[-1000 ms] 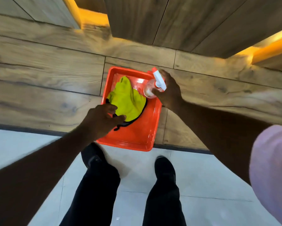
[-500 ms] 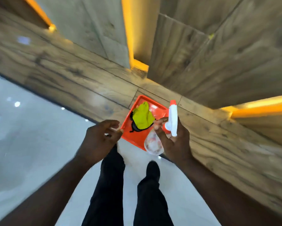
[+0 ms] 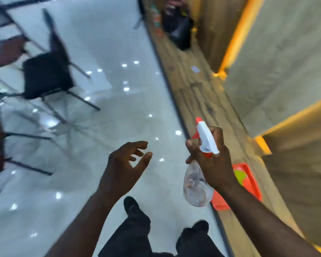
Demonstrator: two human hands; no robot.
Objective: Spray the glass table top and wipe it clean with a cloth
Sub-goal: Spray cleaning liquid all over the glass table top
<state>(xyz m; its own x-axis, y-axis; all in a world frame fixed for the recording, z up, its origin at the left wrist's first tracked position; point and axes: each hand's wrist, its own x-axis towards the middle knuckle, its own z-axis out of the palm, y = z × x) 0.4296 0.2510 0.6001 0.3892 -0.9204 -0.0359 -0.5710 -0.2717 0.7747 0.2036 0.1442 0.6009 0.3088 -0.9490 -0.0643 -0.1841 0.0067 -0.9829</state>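
My right hand [image 3: 214,164] grips a clear spray bottle [image 3: 196,188] by its neck, just under the white and red trigger head [image 3: 206,140]. The bottle hangs in the air in front of me. My left hand [image 3: 125,164] is empty, its fingers loosely spread, left of the bottle. Behind my right forearm an orange tray [image 3: 252,184] lies on the wooden ledge, with the yellow-green cloth [image 3: 240,176] inside it, partly hidden. At the far left a glass table top [image 3: 50,115] shows faintly, blurred, among the chairs.
Black chairs [image 3: 46,75] stand on the glossy white floor [image 3: 137,108] at left. A wooden ledge [image 3: 198,93] runs along the lit wall on the right, with a dark bag [image 3: 180,28] and blurred items at its far end. My legs are below.
The view has swung left from the tray to the floor and chairs. My right hand lifted the spray bottle out of the tray. The left hand came away from the cloth, empty.
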